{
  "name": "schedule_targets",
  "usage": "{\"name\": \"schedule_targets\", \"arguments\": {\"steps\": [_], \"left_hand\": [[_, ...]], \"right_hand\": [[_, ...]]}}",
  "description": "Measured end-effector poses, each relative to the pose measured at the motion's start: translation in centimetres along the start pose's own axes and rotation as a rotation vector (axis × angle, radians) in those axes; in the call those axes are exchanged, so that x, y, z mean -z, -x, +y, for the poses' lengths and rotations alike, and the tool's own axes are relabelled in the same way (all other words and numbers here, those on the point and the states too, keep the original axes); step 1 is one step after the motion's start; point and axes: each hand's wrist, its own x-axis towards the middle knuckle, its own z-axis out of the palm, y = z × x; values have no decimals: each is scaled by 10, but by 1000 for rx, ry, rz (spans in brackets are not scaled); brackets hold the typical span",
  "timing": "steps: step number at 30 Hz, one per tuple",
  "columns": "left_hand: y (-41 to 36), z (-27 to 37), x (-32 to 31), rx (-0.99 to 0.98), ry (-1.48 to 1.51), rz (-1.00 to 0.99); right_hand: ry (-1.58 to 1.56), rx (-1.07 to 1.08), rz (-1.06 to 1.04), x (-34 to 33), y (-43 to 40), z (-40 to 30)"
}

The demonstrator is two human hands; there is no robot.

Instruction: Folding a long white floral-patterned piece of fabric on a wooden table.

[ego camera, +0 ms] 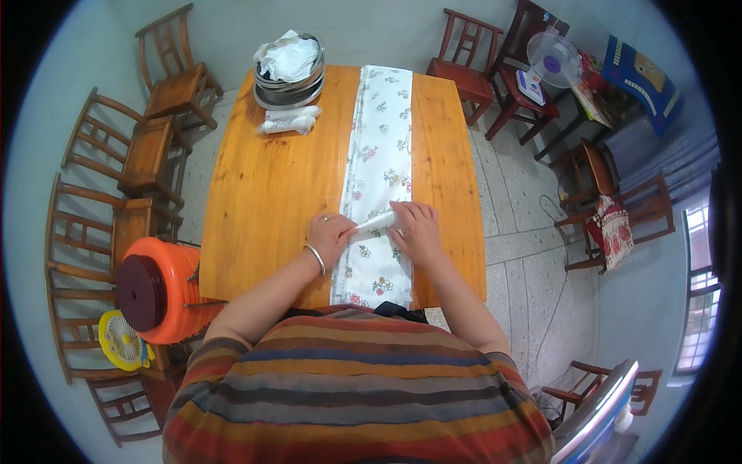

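A long white cloth point(381, 127) printed with small flowers runs from the far edge of the wooden table point(272, 197) to the edge at my body. It looks folded into a narrow strip, with raw edges along its left side. My left hand point(331, 238), with a ring and a bangle, pinches the cloth at its left edge. On the right side, my right hand point(416, 233) grips the same cloth between thumb and fingers. A raised crease slants up between the two hands. The fingertips of my left hand are partly hidden.
Stacked metal bowls point(290, 95) with a white plastic bag point(288, 56) stand at the far left of the table. Rolled white bundles point(290, 122) lie before them. Wooden chairs point(148, 153) and orange stools point(174, 290) line the left; an electric fan point(553, 60) stands far right.
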Motion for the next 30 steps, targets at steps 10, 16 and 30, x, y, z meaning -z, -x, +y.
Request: {"name": "schedule_targets", "arguments": {"steps": [10,16,30], "left_hand": [[7,-6,-3,-191,-130,-45],[10,-11,-11,-210,-96,-44],[-11,21,3,-127,-254,-5]], "right_hand": [[145,-291,116,-36,-30,59],[-20,-943,532,45,58,247],[-415,234,-345,-4,52,-60]]}}
